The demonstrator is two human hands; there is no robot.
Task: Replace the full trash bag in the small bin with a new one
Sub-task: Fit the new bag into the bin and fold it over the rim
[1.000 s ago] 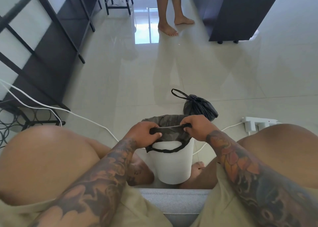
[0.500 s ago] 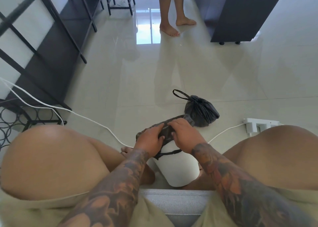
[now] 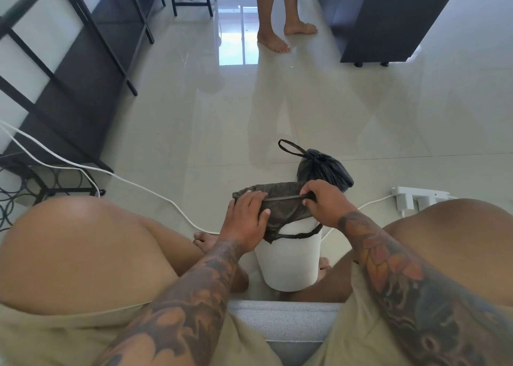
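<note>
Black new bag draped over the white bin's rim, bin on the floor between the knees. Left hand grasps the bag's left edge, right hand pinches the drawstring — strap taut between them. Tied full bag just beyond, far-right of the bin.

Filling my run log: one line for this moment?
hands: both grip new bag | over white bin | full bag: tied, on floor

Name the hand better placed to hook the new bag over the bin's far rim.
Probably right hand: it pinches the new bag at its far edge; left hand grips nearer.
</note>
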